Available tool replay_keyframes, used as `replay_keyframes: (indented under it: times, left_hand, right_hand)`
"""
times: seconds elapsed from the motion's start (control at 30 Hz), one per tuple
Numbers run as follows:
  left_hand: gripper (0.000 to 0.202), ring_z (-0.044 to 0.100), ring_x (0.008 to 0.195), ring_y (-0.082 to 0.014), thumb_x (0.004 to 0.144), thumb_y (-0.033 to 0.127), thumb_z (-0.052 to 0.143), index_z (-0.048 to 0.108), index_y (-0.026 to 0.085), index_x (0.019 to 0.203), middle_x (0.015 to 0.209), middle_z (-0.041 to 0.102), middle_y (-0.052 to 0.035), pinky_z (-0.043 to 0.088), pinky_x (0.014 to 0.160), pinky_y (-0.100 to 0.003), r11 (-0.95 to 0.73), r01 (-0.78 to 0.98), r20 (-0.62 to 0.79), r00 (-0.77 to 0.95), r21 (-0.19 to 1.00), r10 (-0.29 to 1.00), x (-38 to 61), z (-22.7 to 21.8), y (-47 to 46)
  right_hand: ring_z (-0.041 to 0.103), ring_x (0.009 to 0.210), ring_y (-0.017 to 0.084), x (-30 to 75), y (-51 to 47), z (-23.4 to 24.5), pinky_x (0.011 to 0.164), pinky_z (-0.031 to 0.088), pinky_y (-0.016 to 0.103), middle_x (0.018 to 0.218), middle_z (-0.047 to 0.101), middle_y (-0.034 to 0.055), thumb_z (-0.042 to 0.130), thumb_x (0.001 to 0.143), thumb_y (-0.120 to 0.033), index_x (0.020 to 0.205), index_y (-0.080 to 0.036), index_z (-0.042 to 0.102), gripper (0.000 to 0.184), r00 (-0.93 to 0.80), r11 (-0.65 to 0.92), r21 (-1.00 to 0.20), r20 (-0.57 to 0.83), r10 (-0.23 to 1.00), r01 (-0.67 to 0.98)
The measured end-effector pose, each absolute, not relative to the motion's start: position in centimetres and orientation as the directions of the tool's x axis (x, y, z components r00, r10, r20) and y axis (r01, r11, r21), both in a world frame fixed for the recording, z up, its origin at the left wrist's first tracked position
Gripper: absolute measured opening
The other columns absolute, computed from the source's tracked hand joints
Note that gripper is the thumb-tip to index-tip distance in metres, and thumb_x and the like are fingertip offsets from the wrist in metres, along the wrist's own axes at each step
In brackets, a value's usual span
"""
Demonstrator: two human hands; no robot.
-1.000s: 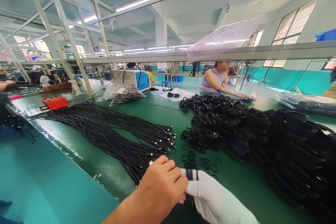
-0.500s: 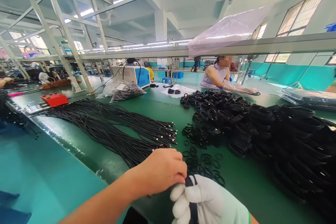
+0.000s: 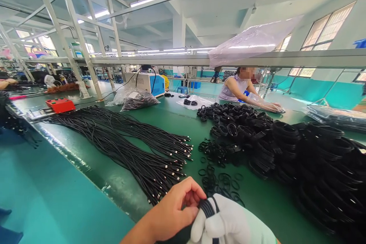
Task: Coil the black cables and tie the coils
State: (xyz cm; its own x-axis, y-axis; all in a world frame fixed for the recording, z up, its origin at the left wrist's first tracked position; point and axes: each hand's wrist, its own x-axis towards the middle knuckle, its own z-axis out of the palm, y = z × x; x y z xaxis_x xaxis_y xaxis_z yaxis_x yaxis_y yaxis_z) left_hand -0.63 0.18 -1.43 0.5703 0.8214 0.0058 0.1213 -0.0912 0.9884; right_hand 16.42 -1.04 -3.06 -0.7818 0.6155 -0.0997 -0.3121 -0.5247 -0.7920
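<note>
My right hand (image 3: 228, 223), in a white glove, is closed round a coiled black cable (image 3: 206, 207) at the bottom of the view. My bare left hand (image 3: 174, 207) pinches the same coil from the left, thumb and fingers pressed on its strands. Just beyond my hands lie small black rubber rings (image 3: 220, 181) scattered on the green table (image 3: 183, 122). A long bundle of straight black cables (image 3: 122, 141) stretches away to the left, its metal plug ends pointing toward me.
A big heap of coiled black cables (image 3: 300, 156) fills the right side. A red box (image 3: 60, 105) and a plastic bag of cables (image 3: 134, 101) sit farther back. Another person (image 3: 238, 87) works across the table. The table's near-left edge drops to a teal floor.
My left hand has shifted its grip on the coil, its fingers now curled in a pinch. Both hands stay low at the table's front edge; the view has tilted slightly.
</note>
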Motion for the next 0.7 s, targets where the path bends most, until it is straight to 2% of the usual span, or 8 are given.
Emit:
replay_keyframes:
  times: [0.17, 0.3, 0.4, 0.5, 0.6, 0.7]
  left_hand:
    - [0.020, 0.048, 0.068, -0.0106, 0.070, 0.003, 0.050, 0.053, 0.016, 0.085, 0.081, 0.053, 0.0003, 0.041, 0.063, -0.021, -0.254, 0.179, 0.139, 0.485, 0.951, 0.863, -0.1, -2.0, -1.0]
    - [0.024, 0.050, 0.066, -0.0104, 0.067, -0.001, 0.047, 0.051, 0.018, 0.081, 0.079, 0.053, 0.0002, 0.041, 0.059, -0.019, -0.431, 0.210, 0.316, 0.423, 0.878, 0.849, 0.6, -3.0, -1.6]
    - [0.027, 0.052, 0.066, -0.0104, 0.069, -0.002, 0.044, 0.050, 0.020, 0.083, 0.078, 0.054, 0.0006, 0.042, 0.057, -0.018, -0.559, 0.198, 0.472, 0.356, 0.806, 0.807, 1.2, -3.9, -1.9]
    - [0.032, 0.055, 0.070, -0.0117, 0.073, -0.002, 0.041, 0.049, 0.023, 0.091, 0.082, 0.055, -0.0003, 0.044, 0.061, -0.018, -0.678, 0.220, 0.613, 0.301, 0.701, 0.731, 1.7, -4.2, -2.1]
    - [0.035, 0.055, 0.068, -0.0119, 0.072, -0.001, 0.041, 0.048, 0.022, 0.098, 0.084, 0.055, -0.0019, 0.046, 0.059, -0.018, -0.712, 0.255, 0.618, 0.363, 0.654, 0.697, 1.9, -3.4, -2.2]
    - [0.042, 0.058, 0.071, -0.0133, 0.074, -0.001, 0.040, 0.049, 0.020, 0.109, 0.088, 0.058, -0.0048, 0.049, 0.062, -0.019, -0.711, 0.288, 0.532, 0.501, 0.642, 0.683, 1.7, -1.9, -2.2]
  right_hand:
    - [0.045, 0.048, 0.007, 16.5, -1.0, -0.9, 0.055, 0.042, 0.020, 0.052, 0.055, 0.0013, 0.065, 0.056, -0.016, 0.065, -0.007, 0.072, 0.015, -0.749, -0.439, -0.881, -0.170, 0.640, -0.175]
    - [0.041, 0.051, 0.008, 17.2, -0.5, -0.6, 0.056, 0.041, 0.021, 0.051, 0.050, -0.0027, 0.070, 0.055, -0.015, 0.059, -0.011, 0.070, 0.006, -0.720, -0.321, -0.946, -0.249, 0.648, 0.038]
    - [0.042, 0.055, 0.009, 17.8, -0.1, -1.6, 0.058, 0.040, 0.021, 0.057, 0.051, -0.0030, 0.074, 0.054, -0.021, 0.062, -0.012, 0.068, 0.014, -0.735, -0.262, -0.961, -0.239, 0.634, 0.086]
    - [0.045, 0.059, 0.010, 18.5, -0.1, -2.5, 0.058, 0.040, 0.022, 0.062, 0.054, -0.0016, 0.078, 0.053, -0.032, 0.066, -0.011, 0.067, 0.027, -0.723, -0.224, -0.975, -0.161, 0.672, 0.009]
    - [0.048, 0.061, 0.011, 19.4, 0.0, -2.0, 0.060, 0.041, 0.024, 0.062, 0.056, -0.0012, 0.078, 0.055, -0.041, 0.067, -0.010, 0.066, 0.035, -0.750, -0.164, -0.986, -0.128, 0.649, 0.026]
    - [0.057, 0.077, 0.016, 20.2, 0.1, -0.5, 0.072, 0.045, 0.029, 0.079, 0.064, 0.0025, 0.073, 0.068, -0.041, 0.080, -0.012, 0.066, 0.032, -0.782, -0.110, -0.991, -0.131, 0.610, 0.080]
